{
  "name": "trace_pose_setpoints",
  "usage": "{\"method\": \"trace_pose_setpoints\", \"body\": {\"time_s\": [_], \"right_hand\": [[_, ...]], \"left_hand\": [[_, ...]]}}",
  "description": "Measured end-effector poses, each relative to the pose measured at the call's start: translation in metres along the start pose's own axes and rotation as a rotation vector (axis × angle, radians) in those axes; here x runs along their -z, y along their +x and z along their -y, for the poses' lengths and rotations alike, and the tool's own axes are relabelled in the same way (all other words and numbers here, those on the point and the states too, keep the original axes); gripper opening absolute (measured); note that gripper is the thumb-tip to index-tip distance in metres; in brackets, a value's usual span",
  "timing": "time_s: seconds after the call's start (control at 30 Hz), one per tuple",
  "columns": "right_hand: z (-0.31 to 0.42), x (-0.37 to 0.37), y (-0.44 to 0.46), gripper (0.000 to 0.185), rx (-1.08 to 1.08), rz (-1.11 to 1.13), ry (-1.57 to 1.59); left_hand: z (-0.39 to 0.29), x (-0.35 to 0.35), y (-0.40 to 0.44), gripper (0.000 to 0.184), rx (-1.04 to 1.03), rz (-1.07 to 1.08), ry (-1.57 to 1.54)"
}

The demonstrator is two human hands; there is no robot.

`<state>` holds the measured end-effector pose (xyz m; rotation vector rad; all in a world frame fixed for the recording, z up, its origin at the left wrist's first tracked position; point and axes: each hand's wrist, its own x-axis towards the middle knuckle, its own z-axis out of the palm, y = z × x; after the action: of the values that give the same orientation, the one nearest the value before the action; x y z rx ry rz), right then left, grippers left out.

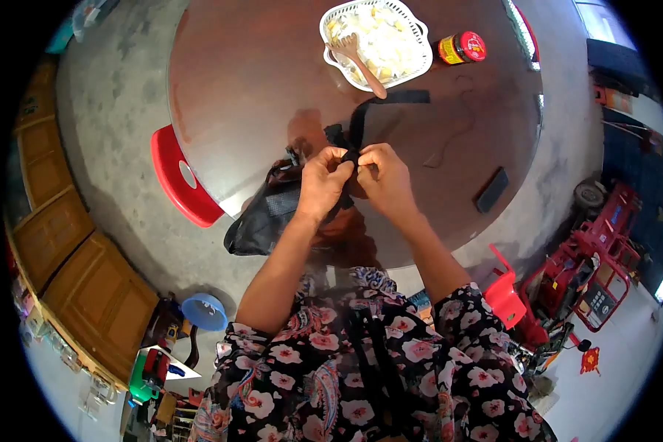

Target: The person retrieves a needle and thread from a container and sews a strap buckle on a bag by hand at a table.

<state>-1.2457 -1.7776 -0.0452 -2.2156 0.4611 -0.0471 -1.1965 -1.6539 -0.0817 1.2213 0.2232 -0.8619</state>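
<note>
My left hand [322, 181] and my right hand [382, 175] meet over the near part of the table, fingertips pinched on a black strap [357, 124]. Beyond my fingers the strap bends, and its flat end lies to the right on the tabletop. Bunched black material shows just behind my left fingers. A black bag [266, 214] with a mesh part hangs over the table's near left edge, beside my left forearm. What exactly sits between my fingertips is too small to tell.
On the brown round table [243, 81] are a white basket [424, 46] of pale food pieces, a wooden fork [366, 72], a red-lidded jar [461, 48] and a phone [491, 190]. Red chairs [175, 177] stand left and lower right. A blue basin [205, 312] is lower left.
</note>
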Motion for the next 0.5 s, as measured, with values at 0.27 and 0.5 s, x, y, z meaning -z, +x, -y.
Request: {"method": "trace_pose_setpoints", "body": {"time_s": [0.27, 0.5], "right_hand": [[-0.009, -0.016, -0.008, 0.014, -0.714, -0.02, 0.54], [0.01, -0.003, 0.001, 0.015, -0.381, 0.004, 0.093]], "left_hand": [[0.022, 0.009, -0.006, 0.011, 0.076, 0.028, -0.303], [0.009, -0.001, -0.008, 0.008, -0.156, -0.062, 0.175]]}}
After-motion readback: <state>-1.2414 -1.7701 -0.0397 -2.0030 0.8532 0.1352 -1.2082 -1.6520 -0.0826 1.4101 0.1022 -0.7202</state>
